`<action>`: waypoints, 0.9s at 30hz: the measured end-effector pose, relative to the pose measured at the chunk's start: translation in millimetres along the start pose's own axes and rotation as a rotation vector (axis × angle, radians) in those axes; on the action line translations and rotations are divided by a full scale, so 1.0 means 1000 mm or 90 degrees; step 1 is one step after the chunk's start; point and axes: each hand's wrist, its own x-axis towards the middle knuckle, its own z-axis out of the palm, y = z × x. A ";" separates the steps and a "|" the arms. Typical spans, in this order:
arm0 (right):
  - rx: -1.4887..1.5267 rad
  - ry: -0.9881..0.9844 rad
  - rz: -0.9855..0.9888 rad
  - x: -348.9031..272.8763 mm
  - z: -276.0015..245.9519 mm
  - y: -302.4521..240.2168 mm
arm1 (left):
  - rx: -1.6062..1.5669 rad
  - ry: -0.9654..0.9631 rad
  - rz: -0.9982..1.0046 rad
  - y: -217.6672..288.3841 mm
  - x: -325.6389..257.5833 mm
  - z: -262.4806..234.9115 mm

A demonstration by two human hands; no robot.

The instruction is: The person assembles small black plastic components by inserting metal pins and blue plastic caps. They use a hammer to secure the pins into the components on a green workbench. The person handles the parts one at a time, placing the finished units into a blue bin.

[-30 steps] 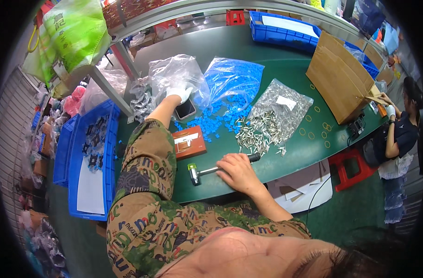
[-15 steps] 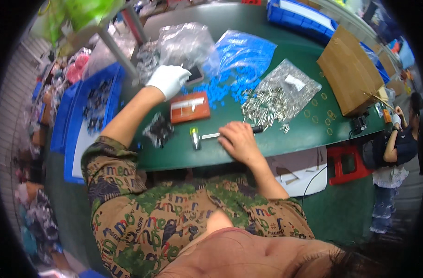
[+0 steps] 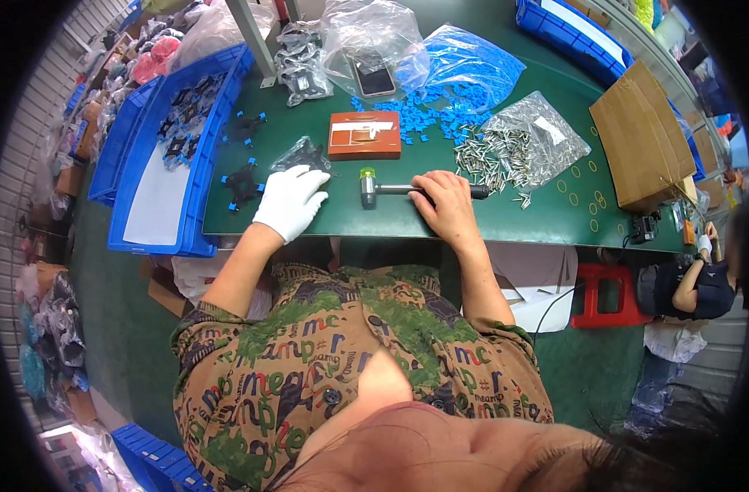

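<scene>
My left hand [image 3: 291, 201], in a white glove, rests palm down near the table's front edge. Its fingers are apart, just below a small clear bag of black parts [image 3: 303, 154]. My bare right hand [image 3: 448, 205] is closed around the handle of a small mallet [image 3: 368, 190], which lies on the green table. The mallet's grey head has a yellow-green face and points left; its black grip sticks out right of my hand. Left of the glove sits a black part with blue tips [image 3: 243, 185], and a similar one [image 3: 245, 127] lies farther back.
An orange-red box [image 3: 364, 148] lies behind the mallet, with a phone [image 3: 374, 79] beyond. Blue pieces [image 3: 430, 115] and metal pins [image 3: 493, 160] spread by their bags. A blue tray [image 3: 196, 197] stands left, a cardboard box [image 3: 641, 143] right. Another person [image 3: 702, 279] works at far right.
My left hand has come back from beside the phone to the table's front edge. My right hand stays on the mallet. The view has shifted, showing more of the left side of the table.
</scene>
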 end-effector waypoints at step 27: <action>-0.039 0.027 -0.023 0.001 0.007 -0.005 | -1.256 -0.040 -0.838 0.003 -0.125 0.083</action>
